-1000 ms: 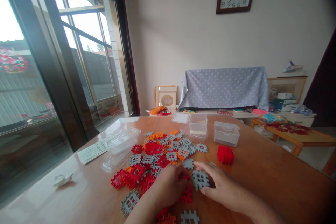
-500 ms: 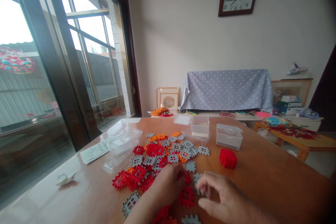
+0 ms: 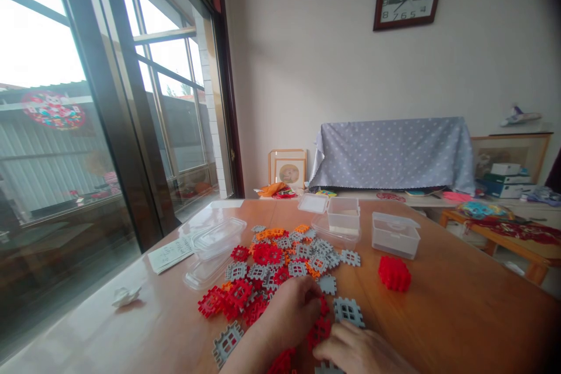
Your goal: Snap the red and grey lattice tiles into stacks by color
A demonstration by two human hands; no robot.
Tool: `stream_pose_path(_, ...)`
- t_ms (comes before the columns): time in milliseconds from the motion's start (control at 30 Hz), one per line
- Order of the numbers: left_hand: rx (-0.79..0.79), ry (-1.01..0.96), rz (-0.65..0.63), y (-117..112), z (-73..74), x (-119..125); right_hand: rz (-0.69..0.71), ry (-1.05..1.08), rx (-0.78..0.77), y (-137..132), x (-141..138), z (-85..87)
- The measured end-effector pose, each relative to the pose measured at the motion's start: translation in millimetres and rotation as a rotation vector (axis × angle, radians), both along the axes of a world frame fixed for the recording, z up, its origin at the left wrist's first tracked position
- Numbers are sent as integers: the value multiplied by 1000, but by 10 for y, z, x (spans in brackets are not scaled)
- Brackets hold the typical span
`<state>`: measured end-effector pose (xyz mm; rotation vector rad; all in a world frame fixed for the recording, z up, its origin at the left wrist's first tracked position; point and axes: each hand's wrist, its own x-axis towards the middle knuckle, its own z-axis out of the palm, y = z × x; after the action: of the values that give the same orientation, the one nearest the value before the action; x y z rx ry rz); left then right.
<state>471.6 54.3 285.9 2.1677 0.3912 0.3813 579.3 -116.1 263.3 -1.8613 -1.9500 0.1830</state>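
Note:
A pile of flat interlocking tiles (image 3: 280, 257) in red, grey and orange lies on the wooden table (image 3: 460, 315). My left hand (image 3: 287, 315) rests on the near side of the pile, fingers curled down over red tiles (image 3: 319, 330). My right hand (image 3: 357, 350) lies low at the bottom edge, fingers bent, next to a grey tile (image 3: 349, 311) and the same red tiles. Whether either hand grips a tile is hidden. A finished red cube of tiles (image 3: 394, 273) stands to the right.
Clear plastic boxes (image 3: 394, 235) and lids (image 3: 214, 239) stand behind and left of the pile. A printed paper sheet (image 3: 169, 254) and a crumpled white scrap (image 3: 125, 296) lie near the window side. A cloth-covered piece of furniture (image 3: 390, 152) and a low wooden table (image 3: 504, 228) are beyond.
My right hand pulled back toward me, off the grey tile, and curled at the bottom edge. The left hand stayed on the pile. The view swung a little to the left.

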Motion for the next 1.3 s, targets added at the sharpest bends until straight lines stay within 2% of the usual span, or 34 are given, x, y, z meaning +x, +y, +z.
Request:
stream_pose_path(67,-128,-39,-21,-21,61,6,-64,32,19,-35,33,94)
stream_pose_path(200,-472,-92,-56,-80,152,6,-252,32,232,-84,145,175)
stream_pose_path(300,-684,-88,-135,-135,152,5,-321,0,349,-89,206,162)
stream_pose_path(367,-766,-90,-188,-164,122,14,-354,-14,374,-84,216,162)
stream_pose_path(467,-805,-97,-186,-174,74,38,-378,0,348,-85,211,181)
stream_pose_path(567,-809,-108,-149,-151,58,51,-329,94,325,-106,233,172)
stream_pose_path(767,-929,-142,-43,-136,61,53,-399,554,346,-86,318,52)
stream_pose_path(867,-992,-138,-45,-172,70,53,-353,768,328,-38,329,39)
stream_pose_path(967,-986,-129,-73,-208,97,41,-304,891,335,-16,352,58)
stream_pose_path(1067,-903,-139,-73,-221,114,37,-309,901,330,-27,385,69)
stream_pose_path(1167,-859,-127,-38,-215,89,60,-334,815,339,-45,388,61)
stream_pose_path(1300,-910,-126,21,-203,20,106,-371,487,409,-55,341,53)
